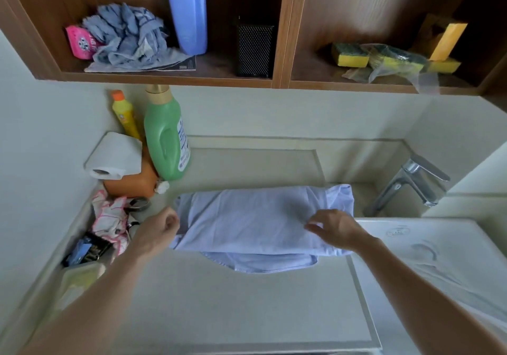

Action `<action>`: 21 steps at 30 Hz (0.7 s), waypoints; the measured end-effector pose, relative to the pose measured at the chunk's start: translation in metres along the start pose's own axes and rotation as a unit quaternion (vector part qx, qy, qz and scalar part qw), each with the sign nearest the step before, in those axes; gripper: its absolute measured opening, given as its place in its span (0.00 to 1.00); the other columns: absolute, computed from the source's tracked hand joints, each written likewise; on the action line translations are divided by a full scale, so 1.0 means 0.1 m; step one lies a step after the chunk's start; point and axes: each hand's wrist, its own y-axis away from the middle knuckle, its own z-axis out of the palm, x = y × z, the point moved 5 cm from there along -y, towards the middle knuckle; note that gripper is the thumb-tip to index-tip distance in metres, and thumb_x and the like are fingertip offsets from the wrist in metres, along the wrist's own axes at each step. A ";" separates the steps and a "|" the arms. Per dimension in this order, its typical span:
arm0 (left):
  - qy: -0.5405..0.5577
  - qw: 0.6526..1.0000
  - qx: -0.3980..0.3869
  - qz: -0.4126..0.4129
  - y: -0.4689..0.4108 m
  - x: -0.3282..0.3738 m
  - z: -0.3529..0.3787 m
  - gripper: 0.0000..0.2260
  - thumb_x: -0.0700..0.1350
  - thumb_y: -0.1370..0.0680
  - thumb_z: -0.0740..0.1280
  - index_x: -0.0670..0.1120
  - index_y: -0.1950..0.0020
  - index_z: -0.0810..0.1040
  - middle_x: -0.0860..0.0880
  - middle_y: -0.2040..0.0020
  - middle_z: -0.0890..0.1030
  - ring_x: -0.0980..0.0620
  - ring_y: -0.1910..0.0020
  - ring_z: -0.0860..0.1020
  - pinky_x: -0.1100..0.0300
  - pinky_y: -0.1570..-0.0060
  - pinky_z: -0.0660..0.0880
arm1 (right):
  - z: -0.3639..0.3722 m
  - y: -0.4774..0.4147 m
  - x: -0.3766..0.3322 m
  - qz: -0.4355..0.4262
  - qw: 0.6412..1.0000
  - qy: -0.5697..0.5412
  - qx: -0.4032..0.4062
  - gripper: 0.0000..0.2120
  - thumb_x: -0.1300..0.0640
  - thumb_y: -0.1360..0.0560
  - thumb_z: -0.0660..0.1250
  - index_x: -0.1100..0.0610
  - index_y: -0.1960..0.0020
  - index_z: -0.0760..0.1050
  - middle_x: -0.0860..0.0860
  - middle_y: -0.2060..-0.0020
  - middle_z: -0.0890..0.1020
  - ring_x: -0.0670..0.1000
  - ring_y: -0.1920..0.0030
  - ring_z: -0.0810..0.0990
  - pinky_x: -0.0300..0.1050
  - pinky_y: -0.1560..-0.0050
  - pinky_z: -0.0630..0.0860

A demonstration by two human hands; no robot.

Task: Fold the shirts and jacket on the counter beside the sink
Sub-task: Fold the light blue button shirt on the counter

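A light blue shirt (pixel 255 217) lies on the pale counter (pixel 219 299) as a wide folded band, with a lower layer and curved hem showing along its near edge. My left hand (pixel 159 231) is at the shirt's left end, fingers curled at the cloth edge; whether it holds cloth I cannot tell. My right hand (pixel 337 227) rests on the right part of the shirt with fingers spread and slightly bent, pressing the fabric. The shirt's right end hangs over the edge toward the sink.
A chrome tap (pixel 411 181) and white sink (pixel 439 258) are at the right. At the back left stand a green bottle (pixel 164 140), a yellow bottle (pixel 126 116), a paper roll (pixel 115 157) and a crumpled pink-and-white cloth (pixel 109 220). Shelves above hold sponges and rags.
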 end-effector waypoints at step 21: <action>-0.205 0.960 -0.186 -0.031 -0.40 0.07 1.00 0.59 0.85 0.45 0.50 0.60 0.23 0.29 0.60 0.33 0.17 0.52 0.25 0.26 0.44 0.25 0.36 | 0.70 -0.42 0.49 0.223 0.973 0.033 0.053 0.30 0.34 0.20 0.38 0.42 0.20 0.50 0.46 0.20 0.51 0.49 0.20 0.46 0.62 0.23 0.45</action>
